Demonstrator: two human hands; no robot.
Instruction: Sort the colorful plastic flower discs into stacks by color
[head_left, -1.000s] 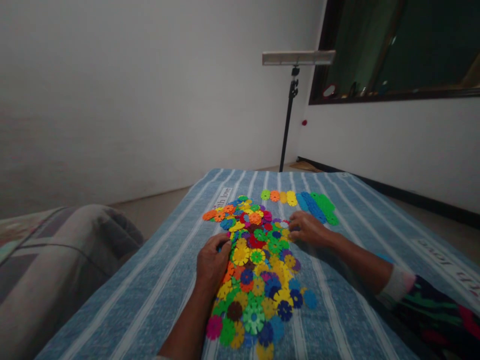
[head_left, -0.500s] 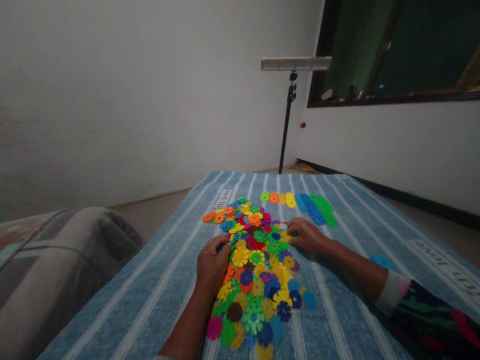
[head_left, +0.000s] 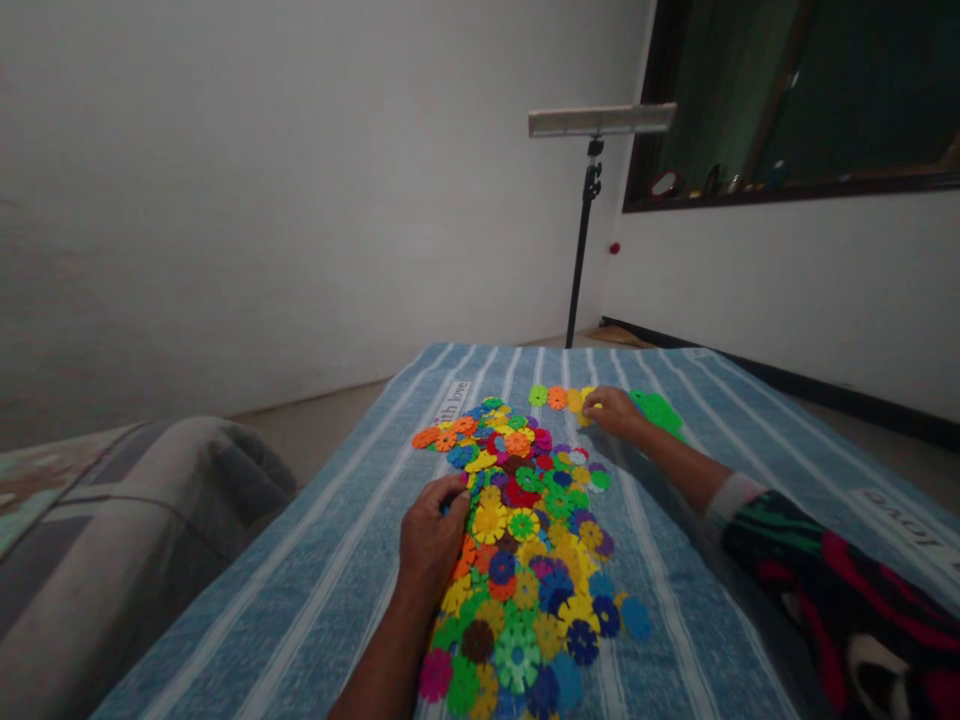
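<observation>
A long heap of flower-shaped plastic discs (head_left: 517,660) in many colours runs down the cloth in front of me. At its left edge rests my left hand (head_left: 431,530), fingers curled in against the thumb; what they hold, if anything, is hidden. My right hand (head_left: 616,412) is reaching over the far row of sorted discs, its fingertips pinched at the yellow discs (head_left: 586,418). A yellow disc seems to be between them. Left of that hand lie the orange discs (head_left: 557,398) and light green discs (head_left: 538,396); green discs (head_left: 660,412) show beyond it. The blue stacks are hidden by the hand.
A blue striped cloth (head_left: 315,600) covers the table. To the left stands a grey covered seat or bed (head_left: 172,520). Behind the table's far end rises a black stand (head_left: 581,250) with a flat light bar (head_left: 600,120), near a dark window (head_left: 795,100).
My right hand has moved from the heap's right edge up and away to the yellow discs in the far row. My left hand stays at the heap's left edge. The view has shifted slightly.
</observation>
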